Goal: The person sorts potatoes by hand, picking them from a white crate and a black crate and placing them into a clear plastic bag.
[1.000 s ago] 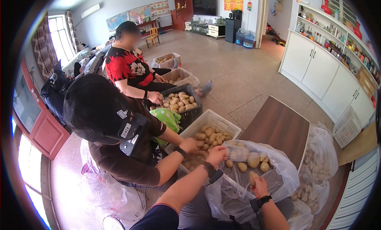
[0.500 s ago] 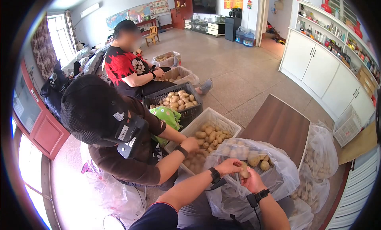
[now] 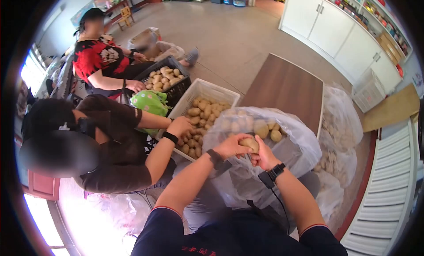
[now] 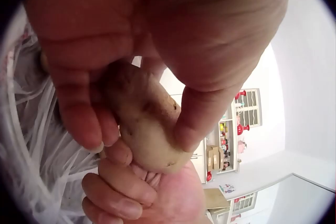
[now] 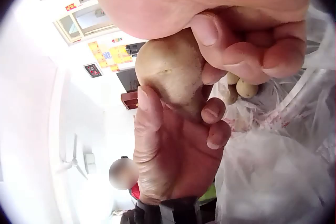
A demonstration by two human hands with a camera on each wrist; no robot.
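My left hand point(image 3: 232, 146) and right hand point(image 3: 265, 156) meet over the clear plastic bag point(image 3: 304, 143), both holding one potato point(image 3: 250, 144). In the left wrist view the left thumb and fingers pinch the potato point(image 4: 152, 129) from either side. Below it, the right hand point(image 4: 126, 190) has its fingers curled at the potato's lower end. The right wrist view shows a pale, smooth potato point(image 5: 170, 69) with a small mark on its skin. More potatoes point(image 3: 275, 136) lie inside the bag under the hands.
To the left, a white crate point(image 3: 232, 97) holds many potatoes, with another person's hand point(image 3: 180, 127) in it. Beyond stands a black crate point(image 3: 185, 85) of potatoes beside a second seated person point(image 3: 99, 57). A brown board point(image 3: 287, 88) and filled bags point(image 3: 338, 119) are on the right.
My left hand has left the bag's edge and come to the potato in my right hand; both now hold it. The head view has tilted downward. The seated person's hand has moved to the black crate.
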